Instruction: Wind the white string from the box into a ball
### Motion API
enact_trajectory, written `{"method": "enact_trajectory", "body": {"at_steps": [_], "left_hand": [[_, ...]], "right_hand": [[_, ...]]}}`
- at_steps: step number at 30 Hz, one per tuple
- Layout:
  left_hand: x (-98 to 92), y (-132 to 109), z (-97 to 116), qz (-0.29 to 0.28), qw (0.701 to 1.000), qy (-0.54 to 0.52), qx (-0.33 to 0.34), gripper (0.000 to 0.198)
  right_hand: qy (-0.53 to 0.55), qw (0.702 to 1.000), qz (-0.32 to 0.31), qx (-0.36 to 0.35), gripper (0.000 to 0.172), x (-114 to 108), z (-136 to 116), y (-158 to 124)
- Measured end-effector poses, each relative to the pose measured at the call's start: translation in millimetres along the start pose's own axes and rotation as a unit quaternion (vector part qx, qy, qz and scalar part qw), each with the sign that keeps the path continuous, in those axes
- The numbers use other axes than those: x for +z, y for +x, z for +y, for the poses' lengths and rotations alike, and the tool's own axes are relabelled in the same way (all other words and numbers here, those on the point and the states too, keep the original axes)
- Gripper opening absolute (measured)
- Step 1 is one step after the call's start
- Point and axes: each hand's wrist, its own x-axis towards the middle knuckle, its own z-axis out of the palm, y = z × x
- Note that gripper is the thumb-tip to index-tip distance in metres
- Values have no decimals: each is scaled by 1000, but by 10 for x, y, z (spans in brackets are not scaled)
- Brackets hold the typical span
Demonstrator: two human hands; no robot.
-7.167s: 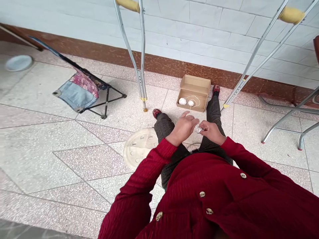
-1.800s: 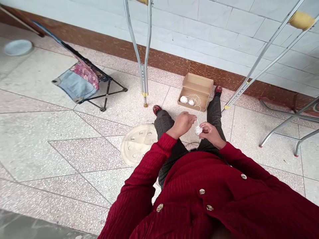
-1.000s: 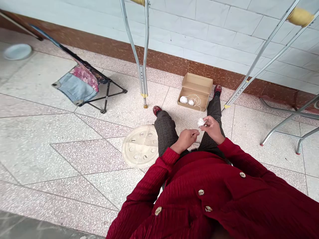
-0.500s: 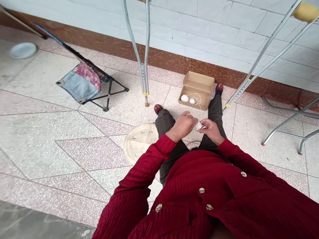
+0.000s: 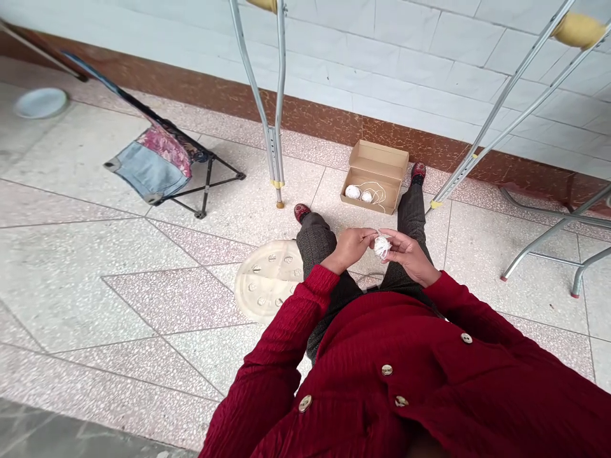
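Note:
A small ball of white yarn (image 5: 382, 247) is held between the thumb and fingers of my right hand (image 5: 411, 257), above the floor between my knees. My left hand (image 5: 354, 247) meets it from the left, fingers pinched together on the yarn at the ball's upper left edge. The strand itself is too fine to follow clearly. Beyond my hands an open cardboard box (image 5: 370, 202) lies on the floor. Inside it are a larger white yarn ball (image 5: 352, 192), a smaller one (image 5: 366, 196) and loose loops of strand.
One metal crutch (image 5: 274, 152) leans on the wall at centre, another (image 5: 458, 172) at right. A folding stool (image 5: 153, 165) stands to the left, beyond a round perforated cover (image 5: 248, 286). Metal chair legs (image 5: 539, 245) are at right, and a pale basin (image 5: 41, 103) is far left.
My left hand has dropped from over the ball to its left side. My right hand has turned, so more of the ball shows. The view has shifted slightly.

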Motion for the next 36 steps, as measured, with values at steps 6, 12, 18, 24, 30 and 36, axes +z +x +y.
{"method": "enact_trajectory", "body": {"at_steps": [6, 12, 18, 24, 30, 36], "left_hand": [[286, -99, -46, 3, 993, -101, -60, 26], [453, -291, 78, -72, 993, -85, -50, 37], [232, -394, 266, -86, 996, 21, -17, 38], [-54, -332, 277, -47, 989, 131, 51, 31], [-128, -147, 249, -5, 991, 90, 97, 30], [131, -168, 187, 26, 997, -77, 6, 33]], "right_hand": [[-24, 999, -31, 23, 47, -24, -119, -7], [-138, 988, 64, -22, 43, -198, -202, 215], [-395, 905, 138, -76, 32, -423, -59, 399], [-342, 937, 50, -44, 35, -400, 127, 245], [-193, 981, 6, -6, 38, -12, 23, -106], [-39, 996, 73, 29, 41, 106, -315, -228]]}}
